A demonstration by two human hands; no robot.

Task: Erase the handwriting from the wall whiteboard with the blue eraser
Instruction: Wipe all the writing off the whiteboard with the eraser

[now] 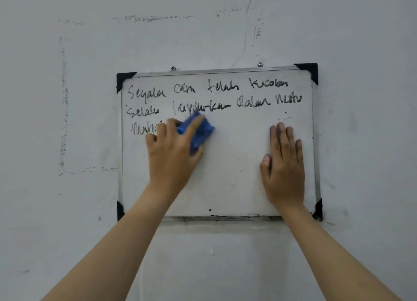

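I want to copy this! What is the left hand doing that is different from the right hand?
The left hand grips the blue eraser; the right hand holds nothing. The left hand is curled at the handwriting; the right hand lies flat, fingers straight, on a bare part of the whiteboard. Both hands reach up onto the board.

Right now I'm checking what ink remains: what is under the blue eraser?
The blue eraser presses on the whiteboard, overlapping the second line of handwriting. Whatever ink lies beneath it and the left hand is hidden.

One whiteboard, one blue eraser, two hands, left and right
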